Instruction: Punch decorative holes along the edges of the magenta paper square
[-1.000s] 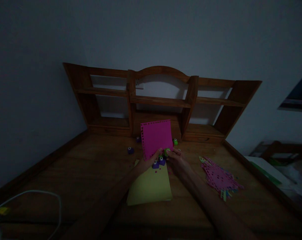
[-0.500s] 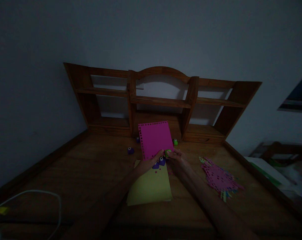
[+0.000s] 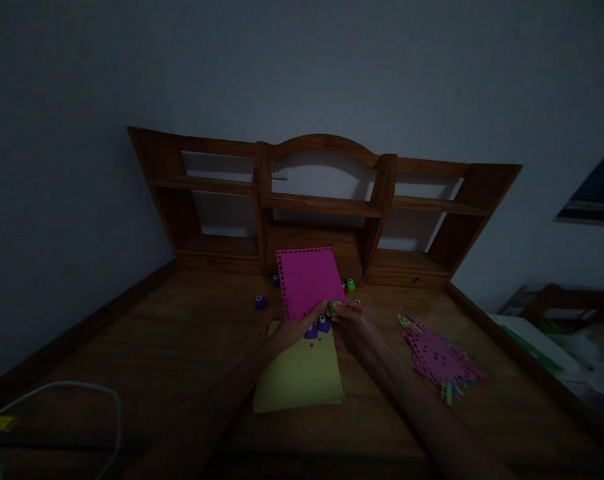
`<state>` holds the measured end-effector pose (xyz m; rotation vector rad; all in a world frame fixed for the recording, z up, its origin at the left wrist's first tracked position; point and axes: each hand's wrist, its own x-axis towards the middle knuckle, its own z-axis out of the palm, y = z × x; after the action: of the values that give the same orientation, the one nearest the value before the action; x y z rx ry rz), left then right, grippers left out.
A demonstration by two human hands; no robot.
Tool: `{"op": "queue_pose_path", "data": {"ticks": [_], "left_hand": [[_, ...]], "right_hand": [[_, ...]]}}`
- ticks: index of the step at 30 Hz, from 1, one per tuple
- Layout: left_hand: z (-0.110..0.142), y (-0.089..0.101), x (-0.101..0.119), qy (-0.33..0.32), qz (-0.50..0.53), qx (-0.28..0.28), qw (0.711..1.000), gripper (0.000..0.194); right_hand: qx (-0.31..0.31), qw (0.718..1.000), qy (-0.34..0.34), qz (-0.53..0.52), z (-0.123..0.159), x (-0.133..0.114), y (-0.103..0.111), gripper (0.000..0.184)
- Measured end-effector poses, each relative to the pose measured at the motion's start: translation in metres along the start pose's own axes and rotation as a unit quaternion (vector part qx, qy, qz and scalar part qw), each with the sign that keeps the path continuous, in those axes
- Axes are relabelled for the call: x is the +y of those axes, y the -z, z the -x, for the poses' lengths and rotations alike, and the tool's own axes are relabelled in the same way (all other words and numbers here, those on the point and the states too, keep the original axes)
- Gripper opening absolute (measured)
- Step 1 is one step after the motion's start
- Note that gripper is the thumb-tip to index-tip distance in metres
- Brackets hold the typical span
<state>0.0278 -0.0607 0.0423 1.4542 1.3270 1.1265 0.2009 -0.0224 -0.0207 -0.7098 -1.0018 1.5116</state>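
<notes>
Two bare hands, one sheet, one punch between them, at the middle of the tabletop (image 3: 182, 327).

Item: pink sheet (image 3: 311, 280), beyond the hands, its longer direction running away from the person; small holes along its left and far edges and part of the near one. Left hand (image 3: 297, 327): grip closed on the sheet's near edge. Right hand (image 3: 355, 321): fingers pinched round a green punch (image 3: 335, 308) at the sheet's near right corner. The sheet extends ahead and to the left of that punch; the right hand is nearer to the corner. Whether paper sits in the punch's slot cannot be told in this dimness.

Directly below, close to both hands and crowding the space: two purple punches, one nearer the right hand (image 3: 323, 325), one beside the left (image 3: 311, 332). Also pink bits (image 3: 312, 345), scattered on a yellow sheet (image 3: 299, 380), lying flat.

Farther off: one purple punch at left (image 3: 261, 303); another (image 3: 276, 281) beside the pink sheet's left edge; a second green punch (image 3: 351, 285) past its right edge. At right, well apart, one heap of perforated strips (image 3: 439, 353), mostly pink. Behind everything, one wooden shelf unit (image 3: 322, 203).
</notes>
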Motion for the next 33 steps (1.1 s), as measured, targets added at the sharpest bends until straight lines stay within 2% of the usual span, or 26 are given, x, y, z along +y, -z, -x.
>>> {"op": "queue_pose_path", "data": {"ticks": [4, 8, 12, 19, 22, 26, 33], "left_hand": [[-0.001, 0.001, 0.001, -0.019, -0.009, -0.014, 1.0, 0.031], [0.0, 0.0, 0.003, -0.047, -0.012, -0.003, 0.999, 0.029], [-0.006, 0.0, -0.004, -0.08, -0.008, -0.01, 0.997, 0.029], [-0.017, -0.003, -0.02, -0.039, 0.028, 0.014, 0.999, 0.037], [-0.02, -0.004, -0.025, -0.03, 0.06, 0.024, 0.997, 0.042], [-0.024, -0.004, -0.027, -0.034, 0.087, 0.025, 0.995, 0.046], [-0.024, -0.005, -0.025, -0.051, 0.087, 0.045, 0.994, 0.045]], "right_hand": [[0.01, 1.0, -0.003, -0.002, -0.002, 0.001, 0.002, 0.019], [0.012, 1.0, 0.0, -0.001, -0.002, 0.0, 0.002, 0.021], [0.005, 1.0, -0.006, -0.001, 0.001, -0.004, -0.003, 0.02], [0.032, 0.999, -0.016, 0.007, 0.005, -0.007, -0.011, 0.023], [0.019, 0.999, -0.018, 0.025, 0.004, -0.005, -0.01, 0.023], [0.0, 0.999, -0.016, 0.038, 0.004, -0.007, -0.011, 0.024], [0.011, 0.999, -0.027, 0.028, 0.006, -0.011, -0.014, 0.023]]}}
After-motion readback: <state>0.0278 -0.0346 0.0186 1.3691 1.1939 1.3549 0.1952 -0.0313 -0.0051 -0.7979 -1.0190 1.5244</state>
